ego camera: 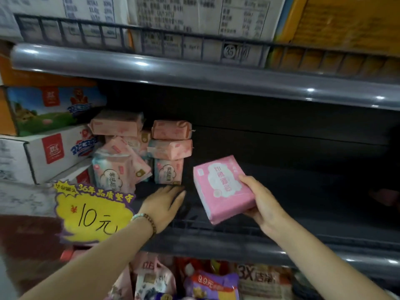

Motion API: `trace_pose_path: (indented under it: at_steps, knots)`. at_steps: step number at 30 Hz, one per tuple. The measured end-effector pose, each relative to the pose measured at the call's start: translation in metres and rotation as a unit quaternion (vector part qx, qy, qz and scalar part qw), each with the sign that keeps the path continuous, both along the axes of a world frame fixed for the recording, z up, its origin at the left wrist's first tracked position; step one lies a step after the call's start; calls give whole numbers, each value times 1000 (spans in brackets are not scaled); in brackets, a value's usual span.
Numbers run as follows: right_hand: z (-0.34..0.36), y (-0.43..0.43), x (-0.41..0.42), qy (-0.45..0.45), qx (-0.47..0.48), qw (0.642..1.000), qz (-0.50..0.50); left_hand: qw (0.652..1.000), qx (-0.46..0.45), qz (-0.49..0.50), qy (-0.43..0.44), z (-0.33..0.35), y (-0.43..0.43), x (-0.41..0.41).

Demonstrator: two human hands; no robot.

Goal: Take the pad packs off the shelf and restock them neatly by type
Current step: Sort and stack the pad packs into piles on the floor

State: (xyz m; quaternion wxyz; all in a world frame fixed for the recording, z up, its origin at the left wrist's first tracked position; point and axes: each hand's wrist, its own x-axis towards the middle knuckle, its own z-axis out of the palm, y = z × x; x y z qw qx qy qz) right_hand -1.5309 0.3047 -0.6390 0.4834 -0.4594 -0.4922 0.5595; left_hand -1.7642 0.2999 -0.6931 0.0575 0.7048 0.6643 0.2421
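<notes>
right hand [263, 204] grips one bright pink pad pack [223, 188], thumb on the front face, the other fingers curled behind and under it, and the pack sits tilted in the air above the dark shelf [303, 191], just right of the pile. left hand [165, 202] lies palm down on the shelf floor, fingers straight and pressed together, tips right at the foot of the right-hand stack, and i cannot tell if they touch it. on that wrist, one bead bracelet [145, 221]. now the count of the pile at the left end of the shelf: the right-hand stack is three packs, one standing pale pack with a cloud print [168, 171] at the bottom and two peach packs lying flat on it, the upper peach pack [171, 129] and the lower peach pack [171, 149]. left of it, one more standing cloud-print pack [112, 175], one peach pack leaning against it [135, 159], and one flat peach pack on top [115, 124]; there are more behind, too hidden to count. the rest of the shelf to the right is dark. one yellow price sign reading 10 [94, 213] hangs at the shelf edge, and two illustrated cartons [52, 128] are stacked at the far left.
</notes>
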Motion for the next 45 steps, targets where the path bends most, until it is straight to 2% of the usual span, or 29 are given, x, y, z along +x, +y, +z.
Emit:
trace_pose_path:
  at_steps: [1,2,4,5,6,7,10,15,19,25,28,31,37,41,43,45]
  knots:
    - [6,-16,4,-17,-4,1000,17,994,24,-12,-104,9,-13,7]
    - [9,-30,7,-33,-10,999,36,970,38,-30,-240,17,-28,15]
    - [12,-56,3,-64,-25,995,74,870,-28,-50,-490,36,-65,25]
    - [11,-68,-3,-81,-32,992,89,831,-96,-40,-546,43,-87,23]
    - [8,-78,-12,-93,-40,990,103,822,-147,-48,-548,45,-107,17]
    - [5,-89,-23,-97,-51,987,118,831,-173,-61,-525,43,-124,8]
    - [-15,-120,-62,-64,-100,979,168,852,-175,-50,-492,26,-172,-30]
    - [-61,-166,-127,-5,-136,960,244,819,-152,74,-548,-16,-231,-102]
    - [-106,-191,-173,-8,-188,946,264,796,-151,139,-569,-55,-264,-146]
    - [-177,-199,-241,-35,-230,939,252,764,-174,226,-578,-125,-275,-195]
    - [-216,-198,-273,-36,-278,933,226,785,-209,250,-527,-170,-274,-218]
    - [-256,-190,-300,-56,-316,925,203,782,-236,279,-504,-211,-266,-233]
    - [-336,-155,-338,-88,-347,917,174,738,-201,357,-536,-274,-246,-241]
    - [-368,-145,-343,-110,-364,907,179,749,-215,342,-525,-315,-239,-244]
    - [-381,-143,-343,-119,-371,902,184,755,-221,343,-513,-365,-241,-255]
    - [-390,-144,-345,-139,-370,898,194,755,-231,345,-508,-367,-240,-253]
